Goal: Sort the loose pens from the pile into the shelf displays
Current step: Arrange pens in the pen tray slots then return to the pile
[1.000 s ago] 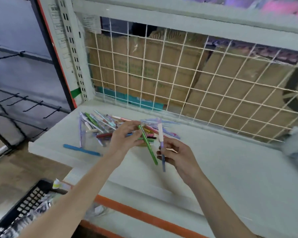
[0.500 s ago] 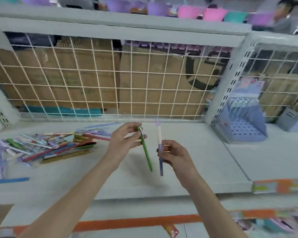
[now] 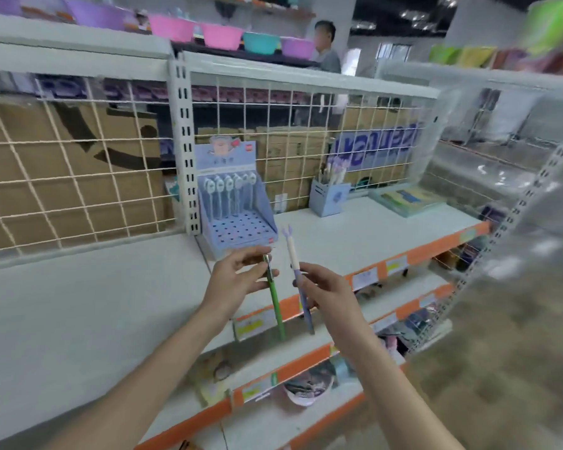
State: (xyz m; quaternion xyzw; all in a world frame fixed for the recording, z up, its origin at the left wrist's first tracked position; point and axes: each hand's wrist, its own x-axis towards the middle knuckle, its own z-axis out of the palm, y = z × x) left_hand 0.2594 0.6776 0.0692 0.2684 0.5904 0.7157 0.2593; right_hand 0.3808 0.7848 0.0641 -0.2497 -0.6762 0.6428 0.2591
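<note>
Two pens are now carried away from the pile: half a second ago the heap of loose pens lay on the shelf at the left of the view, and now it is out of sight, the view having swung right to the next shelf bay. That bay holds the pen display box [image 3: 238, 219], a pale blue stepped stand with a row of animal-topped pens at its back and many free holes in front, and farther right a small blue pen cup [image 3: 329, 199] with a few pens in it. For the task this reads as the pick being done and the placing step about to start.

Both forearms reach forward side by side in front of the shelf edge [image 3: 413, 251]. The left hand [image 3: 238, 280] pinches the green pen [image 3: 275, 303] near its top end between thumb and fingertips, its barrel hanging down. The right hand [image 3: 325, 293] has its grip clamped on the purple-and-white pen [image 3: 294, 258], held upright with its forked top up. Both pens hover just in front of the display box, touching nothing.
</note>
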